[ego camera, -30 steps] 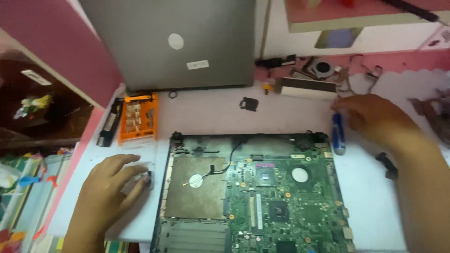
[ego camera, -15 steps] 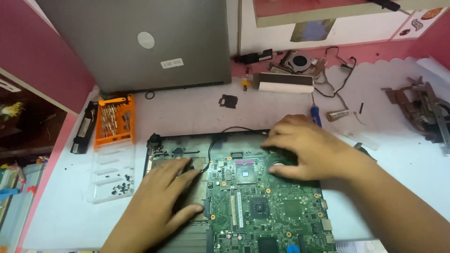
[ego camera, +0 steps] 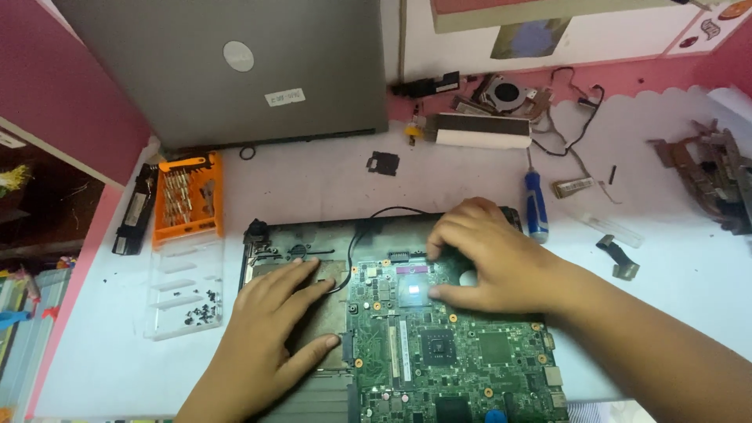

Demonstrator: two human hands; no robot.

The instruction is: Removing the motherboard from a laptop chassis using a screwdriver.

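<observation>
A green laptop motherboard point(ego camera: 458, 352) lies in a black laptop base point(ego camera: 313, 235) on the white table. My left hand point(ego camera: 270, 329) rests flat, fingers spread, on the metal plate at the board's left edge. My right hand point(ego camera: 493, 258) is over the board's upper right part, thumb and fingertips pressing down beside the square processor socket point(ego camera: 413, 286). It hides that corner of the board. A thin black cable point(ego camera: 368, 223) loops over the base's back edge. A blue-handled screwdriver point(ego camera: 536, 205) lies just right of my right hand.
A grey laptop lid point(ego camera: 227, 70) stands at the back. An orange bit set point(ego camera: 186, 196) and a clear tray with small black screws point(ego camera: 188, 298) lie left. Cooling fan point(ego camera: 505, 92), white-and-black strip point(ego camera: 482, 131), loose cables and metal brackets point(ego camera: 717, 176) sit at back and right.
My right hand left the blue screwdriver and came onto the board's upper right. My left hand moved from the screw tray onto the base's left side. The view shifted.
</observation>
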